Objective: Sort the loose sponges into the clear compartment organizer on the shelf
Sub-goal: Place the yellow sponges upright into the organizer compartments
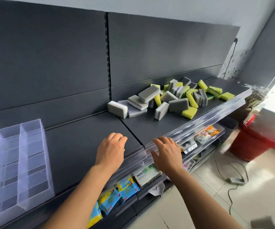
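Note:
A pile of loose sponges (169,98), grey-and-white and yellow-green, lies on the dark shelf (87,134) to the right of centre. The clear compartment organizer (18,162) stands at the shelf's left end, its visible compartments holding nothing. My left hand (111,148) hovers over the shelf's front part with fingers loosely curled, holding nothing. My right hand (165,153) is over the shelf's front edge, fingers relaxed and spread, also holding nothing. Both hands are well short of the sponge pile and to the right of the organizer.
The shelf's clear plastic front rail (199,119) runs diagonally. Packaged goods (117,195) fill the lower shelves. A red bucket (252,142) stands on the tiled floor at right, with a cable and power adapter (236,180) nearby. A dark back panel (51,55) rises behind the shelf.

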Available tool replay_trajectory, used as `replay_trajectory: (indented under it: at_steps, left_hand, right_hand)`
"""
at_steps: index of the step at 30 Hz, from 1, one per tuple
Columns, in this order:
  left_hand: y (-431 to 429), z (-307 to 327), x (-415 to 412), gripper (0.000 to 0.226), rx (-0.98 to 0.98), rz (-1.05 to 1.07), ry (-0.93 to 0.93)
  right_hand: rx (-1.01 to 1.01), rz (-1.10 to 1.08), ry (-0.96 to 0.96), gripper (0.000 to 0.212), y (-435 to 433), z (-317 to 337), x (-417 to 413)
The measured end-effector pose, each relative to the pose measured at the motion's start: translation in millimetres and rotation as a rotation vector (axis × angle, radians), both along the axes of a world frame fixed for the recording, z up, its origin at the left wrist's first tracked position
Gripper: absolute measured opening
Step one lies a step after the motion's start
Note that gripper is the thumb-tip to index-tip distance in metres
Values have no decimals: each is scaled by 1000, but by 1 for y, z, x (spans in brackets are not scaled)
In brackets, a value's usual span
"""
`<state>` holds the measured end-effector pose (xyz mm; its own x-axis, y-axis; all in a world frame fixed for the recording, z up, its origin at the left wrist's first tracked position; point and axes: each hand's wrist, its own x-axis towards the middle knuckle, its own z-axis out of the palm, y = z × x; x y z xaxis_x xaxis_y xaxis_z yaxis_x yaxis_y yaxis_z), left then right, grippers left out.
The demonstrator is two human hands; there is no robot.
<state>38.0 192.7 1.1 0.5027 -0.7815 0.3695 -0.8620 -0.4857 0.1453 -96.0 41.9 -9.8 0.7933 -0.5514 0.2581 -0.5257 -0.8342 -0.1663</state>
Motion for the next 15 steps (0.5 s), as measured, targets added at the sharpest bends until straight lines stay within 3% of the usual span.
replay_trajectory:
  at_steps: [15]
  left_hand:
    - [-226,-8,18,33,-15,-179,43]
  right_hand:
    - [11,-148,72,44,-198,-2,5]
